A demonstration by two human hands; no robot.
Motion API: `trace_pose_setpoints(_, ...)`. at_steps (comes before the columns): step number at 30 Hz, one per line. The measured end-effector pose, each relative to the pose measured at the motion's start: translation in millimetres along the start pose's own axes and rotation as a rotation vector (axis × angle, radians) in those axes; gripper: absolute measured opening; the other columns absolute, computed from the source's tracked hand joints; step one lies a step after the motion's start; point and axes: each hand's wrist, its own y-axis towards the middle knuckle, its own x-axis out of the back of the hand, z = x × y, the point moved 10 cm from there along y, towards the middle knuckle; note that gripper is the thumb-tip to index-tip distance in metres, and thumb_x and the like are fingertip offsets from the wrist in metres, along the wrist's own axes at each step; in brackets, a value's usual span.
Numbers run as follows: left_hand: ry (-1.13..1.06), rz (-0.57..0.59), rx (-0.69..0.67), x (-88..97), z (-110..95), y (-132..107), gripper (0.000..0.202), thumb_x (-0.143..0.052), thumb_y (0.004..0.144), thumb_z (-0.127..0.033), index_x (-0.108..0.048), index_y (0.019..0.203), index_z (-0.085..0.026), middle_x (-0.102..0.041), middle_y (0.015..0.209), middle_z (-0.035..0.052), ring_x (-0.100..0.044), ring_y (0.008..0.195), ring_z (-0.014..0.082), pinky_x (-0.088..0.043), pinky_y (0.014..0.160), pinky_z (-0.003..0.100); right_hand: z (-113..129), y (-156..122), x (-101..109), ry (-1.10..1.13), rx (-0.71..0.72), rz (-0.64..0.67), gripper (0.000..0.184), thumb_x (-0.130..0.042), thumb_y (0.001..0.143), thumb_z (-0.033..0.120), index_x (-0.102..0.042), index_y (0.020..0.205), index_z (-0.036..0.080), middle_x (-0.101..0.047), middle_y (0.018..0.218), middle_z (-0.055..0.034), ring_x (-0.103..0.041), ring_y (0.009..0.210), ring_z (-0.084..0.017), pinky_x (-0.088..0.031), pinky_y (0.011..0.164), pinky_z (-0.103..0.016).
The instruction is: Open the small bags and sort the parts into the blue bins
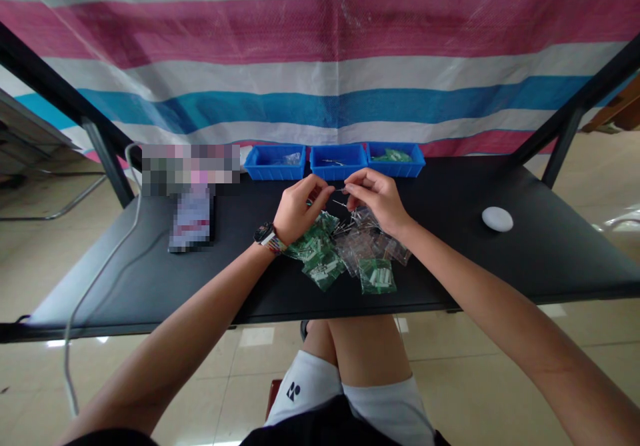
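My left hand (299, 211), with a watch at its wrist, and my right hand (381, 201) face each other above the table. Their fingertips pinch opposite ends of a thin, pin-like metal piece (339, 189), too small to make out fully. Just under it, another slim metal pin (341, 204) shows near my right fingers. Below the hands lies a pile of small green plastic bags (323, 266) with white pieces inside. Clear plastic bags (356, 249) and loose metal pins (345, 227) are heaped beside them. One green bag (377, 276) lies at the front of the pile.
Three blue bins stand in a row behind my hands: the left bin (275, 171) has clear bags, the middle bin (338, 172) metal pins, the right bin (397, 168) green bags. A white oval object (497, 219) lies right; a cable (105, 259) crosses the table's left side.
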Motion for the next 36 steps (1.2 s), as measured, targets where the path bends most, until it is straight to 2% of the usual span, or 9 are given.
trace_pose_setpoints(4,0.014,-0.019,0.013,2.4,1.0,0.7,0.027,-0.061,0.108,-0.04,-0.06,0.088,-0.022,-0.066,0.069,-0.0009,-0.06,0.061,0.014,-0.047,0.061,0.027,3.0,-0.4,-2.6,-0.039,0.025,0.013,0.043,-0.095,0.074,0.052,-0.07,0.091,0.022,-0.07,0.076,0.0017,-0.069,0.062,-0.015,-0.061,0.063,-0.032)
trace_pose_setpoints(10,0.021,-0.017,0.001,3.5,-1.7,2.0,0.036,-0.059,0.109,-0.043,-0.058,0.08,-0.021,-0.064,0.066,-0.0003,-0.057,0.06,0.0137,-0.045,0.061,0.028,3.5,-1.0,-5.2,-0.079,0.022,0.028,0.044,-0.09,0.079,0.06,-0.071,0.085,0.021,-0.07,0.072,0.0,-0.067,0.06,-0.015,-0.06,0.061,-0.031)
trace_pose_setpoints(15,-0.01,0.021,-0.03,0.2,-5.5,1.3,0.028,-0.064,0.105,-0.043,-0.061,0.088,-0.021,-0.066,0.072,0.0002,-0.06,0.063,0.0143,-0.048,0.062,0.027,-1.3,0.2,-2.6,-0.076,0.005,0.007,0.049,-0.088,0.079,0.067,-0.072,0.084,0.021,-0.072,0.075,-0.0011,-0.066,0.058,-0.013,-0.058,0.057,-0.029)
trace_pose_setpoints(18,-0.006,0.06,-0.055,-2.8,-9.7,0.8,0.028,-0.06,0.106,-0.041,-0.061,0.086,-0.022,-0.065,0.072,0.0014,-0.061,0.065,0.0154,-0.049,0.064,0.029,-8.0,0.7,-2.7,-0.067,-0.036,0.017,0.051,-0.086,0.08,0.07,-0.07,0.084,0.021,-0.071,0.075,-0.001,-0.066,0.059,-0.013,-0.058,0.057,-0.028)
trace_pose_setpoints(25,0.009,0.118,-0.075,-7.4,-10.8,0.4,0.039,-0.052,0.111,-0.041,-0.06,0.078,-0.022,-0.064,0.072,0.0029,-0.059,0.064,0.0163,-0.044,0.062,0.031,-14.4,0.1,-2.5,0.063,-0.101,0.05,0.038,-0.088,0.079,0.052,-0.067,0.091,0.023,-0.071,0.085,0.0011,-0.066,0.062,-0.012,-0.056,0.059,-0.026)
trace_pose_setpoints(32,0.013,0.161,-0.082,-10.2,-12.3,-0.4,0.043,-0.051,0.113,-0.041,-0.06,0.076,-0.021,-0.063,0.067,0.0008,-0.058,0.059,0.0142,-0.041,0.06,0.029,-13.6,-1.1,-6.9,0.176,-0.139,0.055,0.029,-0.085,0.077,0.039,-0.063,0.084,0.023,-0.062,0.069,0.0063,-0.056,0.052,-0.01,-0.047,0.05,-0.024)
trace_pose_setpoints(36,-0.013,0.15,-0.056,-6.2,-9.3,0.5,0.046,-0.047,0.114,-0.043,-0.063,0.078,-0.021,-0.065,0.067,0.0017,-0.061,0.061,0.0152,-0.044,0.063,0.029,-14.4,-0.5,-7.4,0.204,-0.149,0.049,0.029,-0.085,0.075,0.038,-0.061,0.083,0.023,-0.062,0.068,0.0069,-0.055,0.051,-0.009,-0.046,0.049,-0.024)
